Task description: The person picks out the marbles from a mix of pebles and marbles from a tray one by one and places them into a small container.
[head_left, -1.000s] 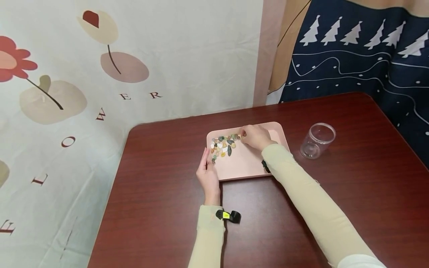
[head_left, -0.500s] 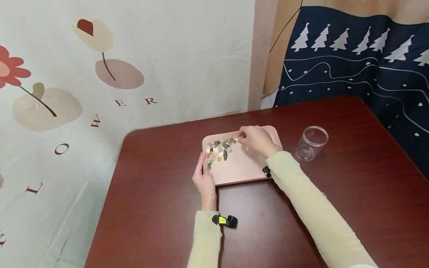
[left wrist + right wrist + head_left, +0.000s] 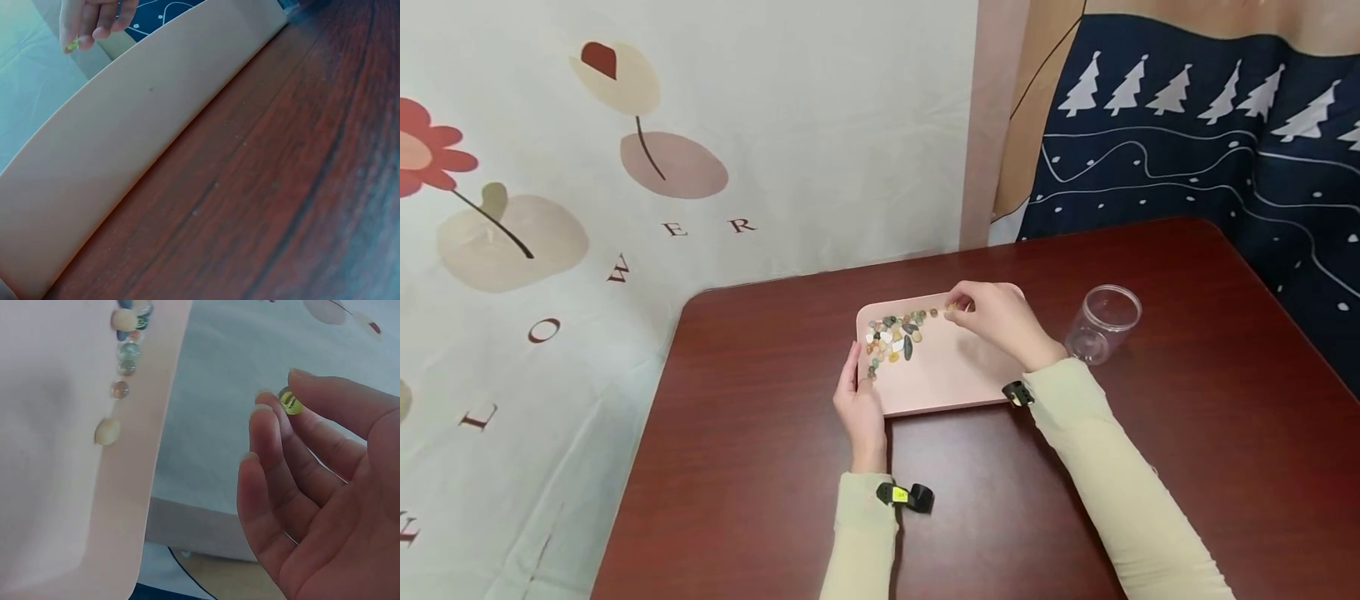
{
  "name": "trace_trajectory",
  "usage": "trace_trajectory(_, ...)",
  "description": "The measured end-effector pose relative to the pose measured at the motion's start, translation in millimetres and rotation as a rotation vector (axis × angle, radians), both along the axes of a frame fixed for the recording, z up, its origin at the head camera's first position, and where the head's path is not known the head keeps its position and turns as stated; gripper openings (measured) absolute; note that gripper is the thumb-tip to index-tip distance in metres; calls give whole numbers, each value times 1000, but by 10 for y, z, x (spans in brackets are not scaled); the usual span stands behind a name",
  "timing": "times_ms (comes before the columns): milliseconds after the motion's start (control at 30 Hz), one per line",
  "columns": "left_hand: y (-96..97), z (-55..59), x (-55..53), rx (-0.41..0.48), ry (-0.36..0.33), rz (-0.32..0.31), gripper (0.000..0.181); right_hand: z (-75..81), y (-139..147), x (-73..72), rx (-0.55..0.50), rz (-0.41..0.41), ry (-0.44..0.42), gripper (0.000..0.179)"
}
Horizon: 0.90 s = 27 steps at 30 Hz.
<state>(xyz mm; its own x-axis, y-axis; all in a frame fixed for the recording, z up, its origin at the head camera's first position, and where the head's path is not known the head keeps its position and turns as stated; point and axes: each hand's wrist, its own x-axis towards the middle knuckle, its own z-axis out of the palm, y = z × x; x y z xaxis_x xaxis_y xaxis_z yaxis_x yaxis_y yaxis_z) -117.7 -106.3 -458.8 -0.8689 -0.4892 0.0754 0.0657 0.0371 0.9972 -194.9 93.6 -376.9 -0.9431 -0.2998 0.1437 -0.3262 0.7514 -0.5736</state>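
Observation:
My right hand (image 3: 996, 321) is over the far right part of the pink tray (image 3: 947, 392). It pinches a small, clear yellow-green bead (image 3: 290, 402) between thumb and index finger, the other fingers loosely bent. In the left wrist view the same bead (image 3: 72, 44) shows above the tray wall (image 3: 144, 106). My left hand (image 3: 860, 412) holds the tray's left edge, thumb at the rim and fingers along the outside. Several coloured stones and beads (image 3: 898, 344) lie in the tray's far left corner, some in a row by the far wall. A cream stone (image 3: 107, 431) ends that row.
A clear, lidless jar (image 3: 1102, 325) stands on the dark red wooden table (image 3: 760, 433), right of the tray. Behind the table hang a pale flower-print cloth (image 3: 842, 125) and a navy cloth with white trees (image 3: 1187, 158).
My right hand has come up from the row of stones and moved right, the bead now between its fingertips. The left hand stays at the tray edge. The head view has shifted slightly.

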Motion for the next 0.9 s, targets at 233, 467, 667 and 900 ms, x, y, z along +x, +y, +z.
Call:
trace_trajectory(233, -13, 25, 0, -14, 7, 9, 54, 30, 79, 154, -114, 13, 19, 12)
trace_trajectory(467, -27, -5, 16, 3, -2, 9, 54, 10, 125, 338, -183, 2, 12, 13)
trace_trajectory(667, -57, -185, -49, 28, -29, 7, 49, -32, 204, 470, -218, 5, 44, 12)
trace_trajectory(900, -40, -235, -91, -5, -28, 30, 43, -58, 289, 528, -252, -24, 96, 16)
